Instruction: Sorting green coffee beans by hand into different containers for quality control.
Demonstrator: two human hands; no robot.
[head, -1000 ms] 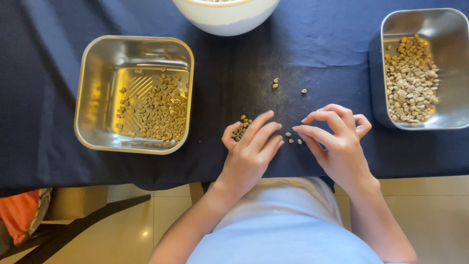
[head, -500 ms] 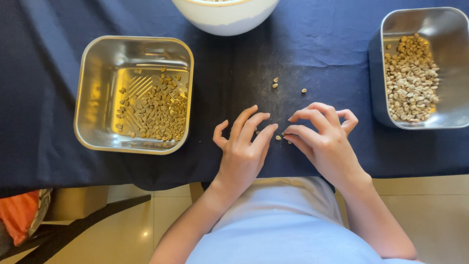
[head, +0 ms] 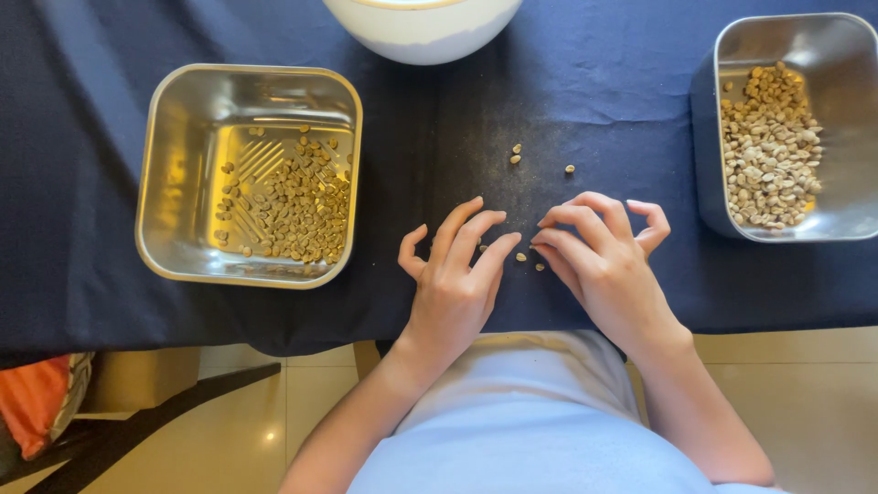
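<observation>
Left hand lies palm-down on the dark blue cloth, fingers spread and open, gripping nothing; right hand is just beside it, fingers curled loosely, fingertips down at a couple of loose beans between the two hands, can't tell if any bean is pinched. Three more stray beans lie a bit farther on the cloth. Steel tray with greenish beans sits left, second steel tray with paler beans right, white bowl at far edge.
</observation>
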